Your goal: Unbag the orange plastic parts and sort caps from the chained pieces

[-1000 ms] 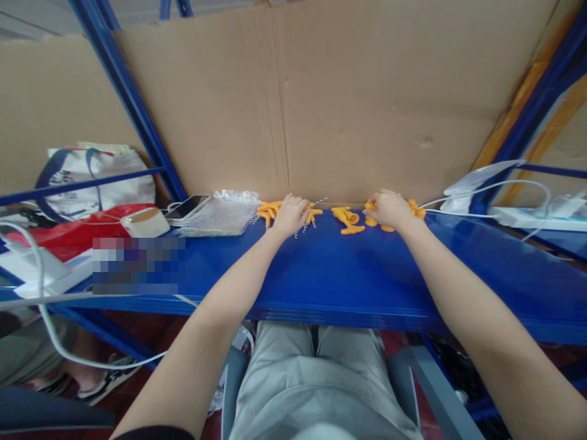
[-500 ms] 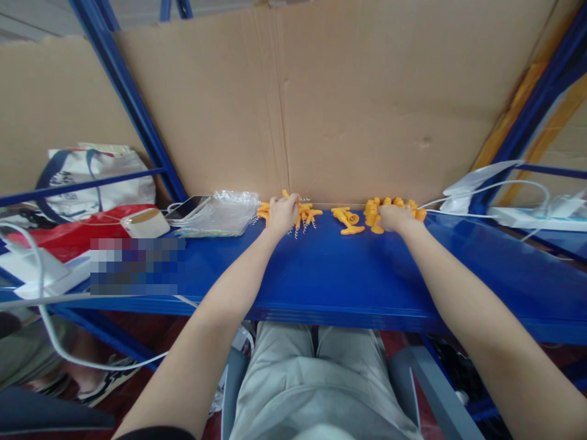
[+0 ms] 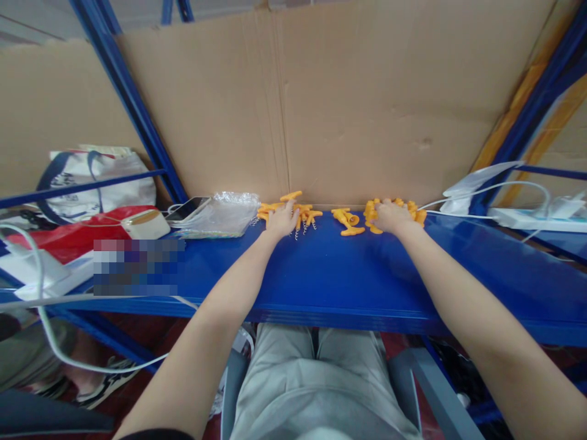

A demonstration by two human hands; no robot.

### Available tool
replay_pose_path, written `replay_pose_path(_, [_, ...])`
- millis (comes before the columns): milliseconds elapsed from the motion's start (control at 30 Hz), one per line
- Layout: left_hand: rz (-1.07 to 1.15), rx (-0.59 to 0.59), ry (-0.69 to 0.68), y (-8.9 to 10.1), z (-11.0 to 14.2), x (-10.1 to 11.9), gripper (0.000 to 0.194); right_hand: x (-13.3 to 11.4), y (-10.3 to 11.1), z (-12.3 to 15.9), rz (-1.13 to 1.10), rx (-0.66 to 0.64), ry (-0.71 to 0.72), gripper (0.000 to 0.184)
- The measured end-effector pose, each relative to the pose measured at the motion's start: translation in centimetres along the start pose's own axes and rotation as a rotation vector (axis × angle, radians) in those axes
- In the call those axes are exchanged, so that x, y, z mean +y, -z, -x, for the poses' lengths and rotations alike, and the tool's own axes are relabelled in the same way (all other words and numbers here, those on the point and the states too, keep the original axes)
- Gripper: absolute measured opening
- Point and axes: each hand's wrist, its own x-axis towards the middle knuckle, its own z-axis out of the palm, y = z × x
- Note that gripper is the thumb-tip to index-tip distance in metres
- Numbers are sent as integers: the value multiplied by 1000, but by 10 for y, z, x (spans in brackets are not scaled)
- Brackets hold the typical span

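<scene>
My left hand (image 3: 280,221) lies over a cluster of yellow corkscrew pieces (image 3: 308,215) with T-shaped handles and silver spiral worms. Its fingers are stretched out, and one yellow handle (image 3: 291,195) shows just beyond their tips. My right hand (image 3: 392,216) rests on a group of yellow cup-shaped pieces (image 3: 415,212), fingers spread over them; the fingertips are partly hidden among the pieces. Between both hands a yellow corkscrew body (image 3: 345,217) lies on its side, with a yellow T-handle (image 3: 352,231) in front of it.
The blue shelf (image 3: 339,275) is backed by a cardboard sheet (image 3: 358,110). Left stand clear plastic bags (image 3: 222,214), a phone (image 3: 189,209), a white and tan device (image 3: 145,223) and a red bag (image 3: 92,229). White cables and a power strip (image 3: 541,218) lie right.
My left hand's fingers have stretched out, and a yellow handle now shows beyond them. My right hand has shifted slightly left and flattened over the cup-shaped pieces.
</scene>
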Motion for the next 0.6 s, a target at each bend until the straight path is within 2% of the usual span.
replay_pose_path(133, [36,-50,-14,-5,0,-4,47,-11,-1,1,-34,99,128,38])
replay_pose_path(200, [34,-62,-23,-7,-1,-6,49,-20,-4,2,-38,105,197,37])
replay_pose_path(400, [-43,-126,10,-8,0,-5,53,-43,-20,4,-104,-87,404,38])
replay_pose_path(600, [-101,-207,79,-6,0,-4,62,-48,-25,5,-183,-124,477,33])
